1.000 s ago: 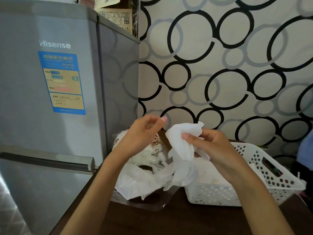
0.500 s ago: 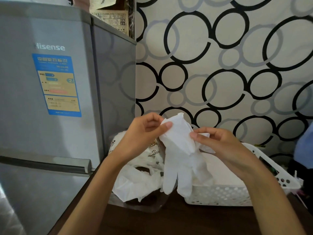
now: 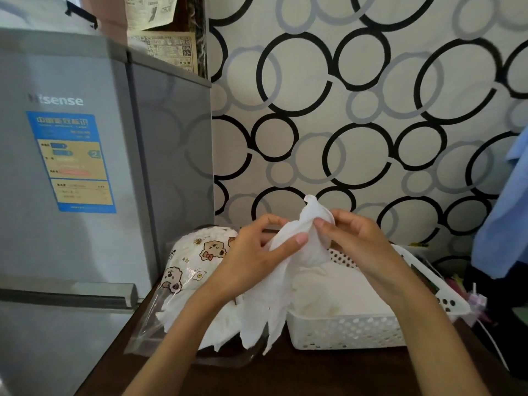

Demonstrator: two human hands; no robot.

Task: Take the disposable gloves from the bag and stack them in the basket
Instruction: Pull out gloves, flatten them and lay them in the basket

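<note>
**Glove held up between both hands**

The left hand and right hand each pinch the white glove by its cuff. Its fingers dangle below theirs, over the gap between the bag and the basket rim.

Left hand and right hand pinch a white glove (hanging limp) beside the basket.
</note>
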